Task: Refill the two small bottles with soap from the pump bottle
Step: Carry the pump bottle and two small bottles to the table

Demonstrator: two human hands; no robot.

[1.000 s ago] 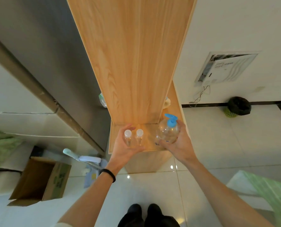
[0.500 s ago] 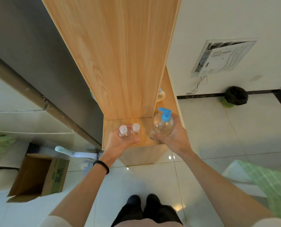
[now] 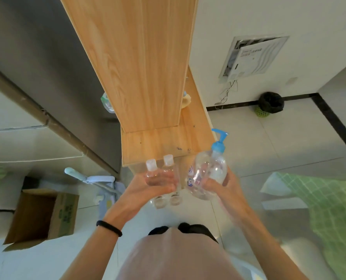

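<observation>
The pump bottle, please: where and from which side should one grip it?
Take the pump bottle by its round belly, coming from below and the right, as the right hand does: the belly fills a palm, and the blue pump head is free to press.

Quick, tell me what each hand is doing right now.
Left hand: holding both small bottles.
Right hand: holding the pump bottle.

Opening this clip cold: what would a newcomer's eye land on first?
The hands at centre: the left hand grips two small bottles with white caps, side by side, and the right hand holds a clear pump bottle with a blue pump beside them. Behind them a tall wooden shelf unit fills the upper middle of the view.
</observation>
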